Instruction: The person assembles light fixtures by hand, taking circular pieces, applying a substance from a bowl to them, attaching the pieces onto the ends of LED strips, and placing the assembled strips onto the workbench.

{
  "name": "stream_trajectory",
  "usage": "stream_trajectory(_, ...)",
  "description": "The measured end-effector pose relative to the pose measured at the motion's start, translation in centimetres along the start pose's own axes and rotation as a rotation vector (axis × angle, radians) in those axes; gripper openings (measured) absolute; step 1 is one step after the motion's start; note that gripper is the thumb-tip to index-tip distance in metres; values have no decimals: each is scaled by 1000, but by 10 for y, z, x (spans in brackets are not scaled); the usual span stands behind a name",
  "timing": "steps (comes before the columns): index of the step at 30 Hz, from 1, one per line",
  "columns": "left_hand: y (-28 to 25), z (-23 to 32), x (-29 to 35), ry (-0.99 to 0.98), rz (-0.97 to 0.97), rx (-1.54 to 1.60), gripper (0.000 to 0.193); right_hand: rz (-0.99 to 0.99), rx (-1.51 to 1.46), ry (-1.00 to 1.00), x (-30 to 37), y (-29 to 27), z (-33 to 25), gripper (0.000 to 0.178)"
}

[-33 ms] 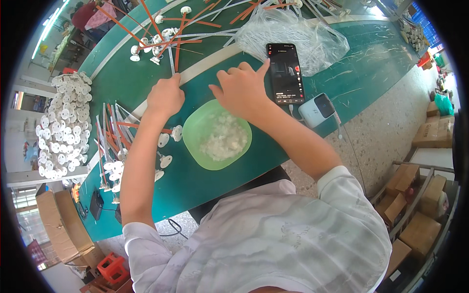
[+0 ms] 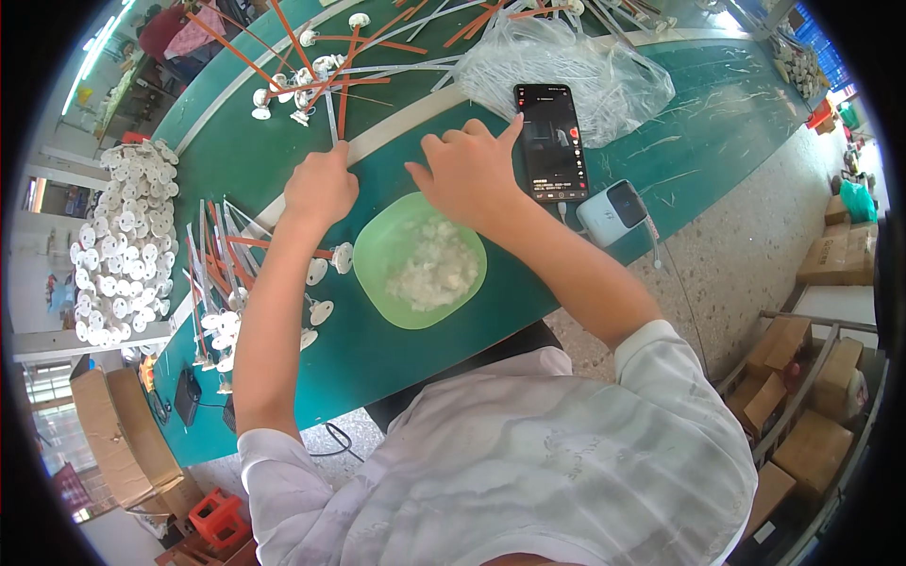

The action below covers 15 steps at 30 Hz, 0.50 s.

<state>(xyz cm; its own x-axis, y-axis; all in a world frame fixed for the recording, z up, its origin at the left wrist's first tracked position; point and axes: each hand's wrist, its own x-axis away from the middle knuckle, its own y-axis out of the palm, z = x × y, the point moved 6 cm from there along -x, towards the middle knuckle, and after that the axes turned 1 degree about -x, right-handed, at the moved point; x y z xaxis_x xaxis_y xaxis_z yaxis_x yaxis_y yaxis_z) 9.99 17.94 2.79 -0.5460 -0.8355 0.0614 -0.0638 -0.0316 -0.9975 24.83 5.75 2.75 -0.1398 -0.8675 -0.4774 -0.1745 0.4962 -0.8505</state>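
Note:
My left hand [image 2: 321, 189] is closed on the green table, and the end of a grey strip [image 2: 331, 118] meets its fingertips. Whether the fingers grip that strip is hidden. My right hand [image 2: 469, 176] hovers palm down over the far rim of a light green bowl [image 2: 375, 274] and holds nothing. Its thumb and outermost finger are spread, with the middle fingers bent. That outer fingertip reaches the left edge of a black phone [image 2: 552, 141] with its screen lit. Whitish translucent bits [image 2: 436, 269] lie in the bowl.
White round discs on orange and grey strips lie in a far pile [image 2: 316, 80] and beside my left forearm [image 2: 217, 321]. A clear plastic bag [image 2: 604, 85] of thin white strips sits behind the phone. Near it stands a pale blue device [image 2: 613, 212] with a cable.
My right hand's fingers have shifted very slightly to the right. Nothing else has visibly moved.

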Motion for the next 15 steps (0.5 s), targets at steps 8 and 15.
stream_trajectory(8,2,-6,-13,62,-18,1,24,-30,-113,-48,5,5,-12,27)
stream_trajectory(15,-22,-22,-11,164,-211,72,16,-21,-193,-130,11,7,-18,22)
